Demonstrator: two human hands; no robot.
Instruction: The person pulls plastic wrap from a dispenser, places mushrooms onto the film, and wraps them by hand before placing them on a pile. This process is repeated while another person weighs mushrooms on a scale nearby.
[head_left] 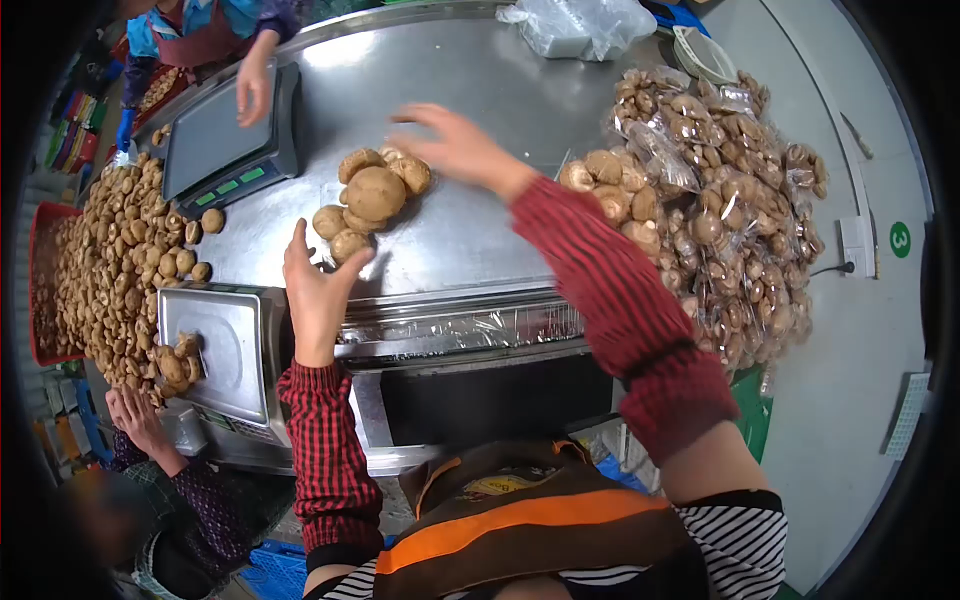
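A small cluster of brown mushrooms [376, 195] lies on the steel table [470, 240] in front of me. My left hand [322, 285] is at the cluster's lower left, fingers and thumb spread, close to the nearest mushrooms and holding nothing. At the upper right of the cluster is my right hand [450, 145], its fingers apart and slightly blurred, with nothing in it. Below the cluster, a film strip [460, 328] runs along the table's near edge.
Packed mushrooms [740, 220] are heaped at the right. Loose mushrooms [125, 250] pile at the left, beside a dark scale [225, 150] and a silver scale [215, 350]. Clear bags [580, 25] lie at the back. Co-workers' hands [255, 90] show at upper and lower left.
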